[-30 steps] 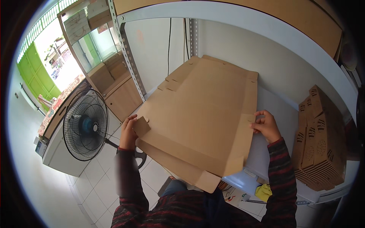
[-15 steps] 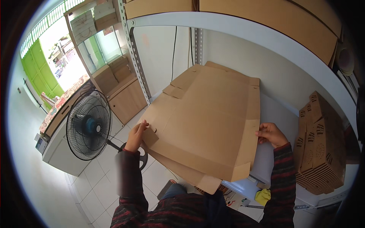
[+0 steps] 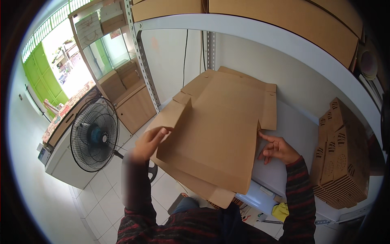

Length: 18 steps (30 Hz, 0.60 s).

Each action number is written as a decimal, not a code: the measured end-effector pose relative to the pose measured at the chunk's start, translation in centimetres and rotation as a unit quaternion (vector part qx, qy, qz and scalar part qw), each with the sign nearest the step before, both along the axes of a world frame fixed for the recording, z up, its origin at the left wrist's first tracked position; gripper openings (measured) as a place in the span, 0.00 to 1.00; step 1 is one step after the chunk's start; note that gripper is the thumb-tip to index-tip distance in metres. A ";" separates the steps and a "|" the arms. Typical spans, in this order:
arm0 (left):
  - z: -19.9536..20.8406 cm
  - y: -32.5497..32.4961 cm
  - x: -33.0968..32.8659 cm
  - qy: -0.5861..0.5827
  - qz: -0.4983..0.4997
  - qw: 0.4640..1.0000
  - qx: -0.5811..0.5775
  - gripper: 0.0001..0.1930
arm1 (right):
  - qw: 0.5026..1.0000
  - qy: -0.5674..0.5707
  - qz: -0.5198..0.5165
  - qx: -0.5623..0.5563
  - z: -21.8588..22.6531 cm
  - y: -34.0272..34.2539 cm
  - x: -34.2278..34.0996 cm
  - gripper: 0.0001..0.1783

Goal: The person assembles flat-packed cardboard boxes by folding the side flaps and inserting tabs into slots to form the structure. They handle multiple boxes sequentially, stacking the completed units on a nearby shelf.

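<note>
A flat brown cardboard box blank [image 3: 215, 126] lies creased on top of other cardboard, its left and right side flaps folded up. My left hand [image 3: 149, 143] is at the near left corner, thumb along the edge of the raised left flap [image 3: 177, 118]; its other fingers are partly hidden and blurred. On the right side, my right hand [image 3: 281, 149] pushes the raised right flap inward with an outstretched index finger, the other fingers loosely bent and apart. Another cardboard sheet [image 3: 221, 197] sticks out below the near edge.
A grey table surface [image 3: 288, 122] supports the cardboard. Stacked folded cartons [image 3: 339, 162] stand on the right. Above runs a metal shelf beam [image 3: 260, 30] bearing large boxes [image 3: 284, 28]. A standing fan [image 3: 95, 134] is on the left, near a wooden cabinet [image 3: 132, 107]. A yellow cloth [image 3: 280, 211] hangs low right.
Both side flaps of the box blank have turned up from flat. My right hand has moved left with the flap, its index finger now stretched out. My left hand shifted slightly.
</note>
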<state>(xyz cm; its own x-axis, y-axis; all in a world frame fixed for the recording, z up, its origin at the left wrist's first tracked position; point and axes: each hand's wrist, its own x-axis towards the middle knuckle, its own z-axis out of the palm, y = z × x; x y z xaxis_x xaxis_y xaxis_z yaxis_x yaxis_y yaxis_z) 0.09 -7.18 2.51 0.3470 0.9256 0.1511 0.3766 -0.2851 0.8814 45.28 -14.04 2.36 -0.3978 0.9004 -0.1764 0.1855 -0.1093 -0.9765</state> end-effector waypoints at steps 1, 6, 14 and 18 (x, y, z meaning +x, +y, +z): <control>0.4 -0.4 0.5 0.035 -0.021 0.999 0.003 0.25 | 1.000 0.002 0.003 -0.005 0.0 -0.1 -0.3 0.45; 0.2 -2.5 4.5 0.196 -0.047 0.973 0.110 0.29 | 0.998 -0.054 0.005 -0.008 0.4 -0.5 -1.4 0.44; -1.8 -1.8 6.3 0.294 0.026 0.930 0.218 0.17 | 0.888 -0.372 -0.048 0.267 -0.8 -1.2 -4.1 0.31; -1.0 1.2 4.6 0.300 -0.015 0.934 0.195 0.05 | 0.878 -0.384 -0.063 0.277 -1.4 -1.0 -4.2 0.31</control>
<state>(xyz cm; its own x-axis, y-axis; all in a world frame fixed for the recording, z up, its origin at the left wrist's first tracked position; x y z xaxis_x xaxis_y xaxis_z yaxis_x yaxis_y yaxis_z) 4.69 -5.97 1.54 0.5018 0.8296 0.2450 0.7564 -0.5582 0.3408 41.05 -14.99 0.94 -0.2449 0.9608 0.1297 0.8336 0.2770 -0.4778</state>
